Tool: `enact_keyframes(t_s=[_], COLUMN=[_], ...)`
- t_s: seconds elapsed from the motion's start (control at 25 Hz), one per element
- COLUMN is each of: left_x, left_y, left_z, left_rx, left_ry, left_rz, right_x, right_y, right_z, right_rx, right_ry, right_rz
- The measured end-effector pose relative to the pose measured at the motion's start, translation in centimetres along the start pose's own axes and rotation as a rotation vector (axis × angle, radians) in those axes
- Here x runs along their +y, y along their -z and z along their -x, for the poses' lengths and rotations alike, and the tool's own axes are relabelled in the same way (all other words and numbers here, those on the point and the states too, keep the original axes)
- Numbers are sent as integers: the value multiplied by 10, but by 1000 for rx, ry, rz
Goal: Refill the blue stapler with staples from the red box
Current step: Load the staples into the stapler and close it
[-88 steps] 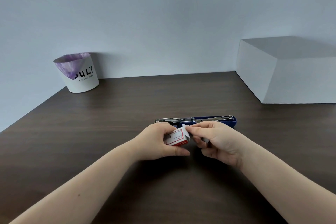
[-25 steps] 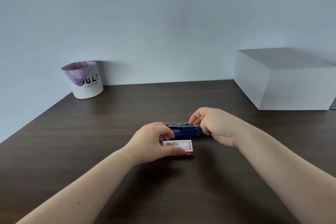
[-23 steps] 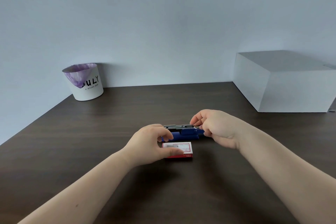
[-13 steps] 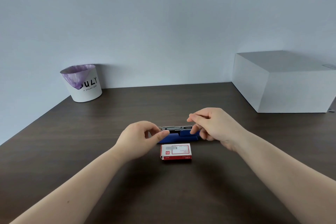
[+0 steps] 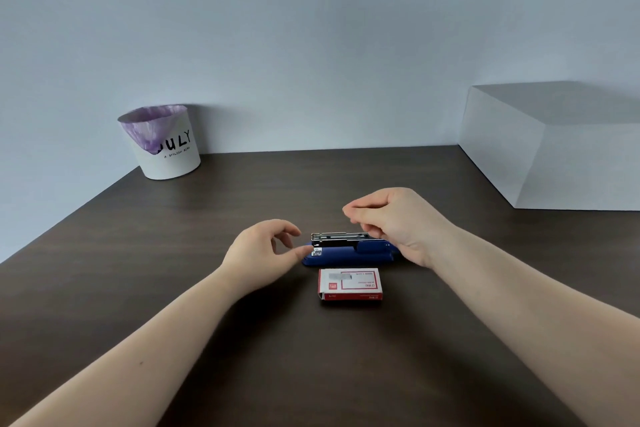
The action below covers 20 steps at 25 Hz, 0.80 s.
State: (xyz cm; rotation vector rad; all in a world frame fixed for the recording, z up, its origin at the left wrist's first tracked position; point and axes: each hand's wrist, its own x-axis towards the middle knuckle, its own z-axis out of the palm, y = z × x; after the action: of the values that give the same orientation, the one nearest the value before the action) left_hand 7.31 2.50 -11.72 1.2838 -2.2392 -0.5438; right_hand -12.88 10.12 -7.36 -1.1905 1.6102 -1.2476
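The blue stapler [image 5: 349, 251] lies crosswise on the dark wooden table [image 5: 173, 253], with its silver metal magazine [image 5: 341, 236] showing on top. The red and white staple box [image 5: 349, 284] lies flat just in front of it, closed, with no hand on it. My left hand [image 5: 263, 250] is at the stapler's left end, fingers spread, the thumb tip at or against the blue base. My right hand [image 5: 391, 222] hovers over the stapler's right end, its fingertips pinched together above the magazine with nothing visible between them. The stapler's right end is hidden behind that hand.
A white bin [image 5: 162, 142] with a purple liner stands at the back left corner by the wall. A large white box [image 5: 554, 149] sits at the back right. The table's left edge runs diagonally toward me.
My left hand let go of the red box and moved to the stapler's left end. My right hand lifted off the magazine and now hovers above it.
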Motion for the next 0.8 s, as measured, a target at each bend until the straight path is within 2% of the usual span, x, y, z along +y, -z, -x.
enact_keyframes(t_s=[0.2,0.24,0.32,0.4,0.52,0.8], left_x=[-5,-6,-8,-9,-9,-7], left_y=[-3,-3,-3,-3,-4,-2], left_z=[-3,-3,-5,-6,-9,-11], left_rx=[-23,-25,-35,-64,-114,-168], left_ry=[-12,-15,-25,-41,-70,-98], left_rz=[10,17,33,38,12,-26], right_x=[-1,-1,0,0,1,5], right_y=[-16,-17,-17,-18,-19,-20], right_z=[-12,-12,-11,-10,-11,-11], right_rx=[-73,-67,-47,-88,-175,-190], right_ry=[-35,8,161,267,291,313], right_rz=[-84,-14,278,511,591,602])
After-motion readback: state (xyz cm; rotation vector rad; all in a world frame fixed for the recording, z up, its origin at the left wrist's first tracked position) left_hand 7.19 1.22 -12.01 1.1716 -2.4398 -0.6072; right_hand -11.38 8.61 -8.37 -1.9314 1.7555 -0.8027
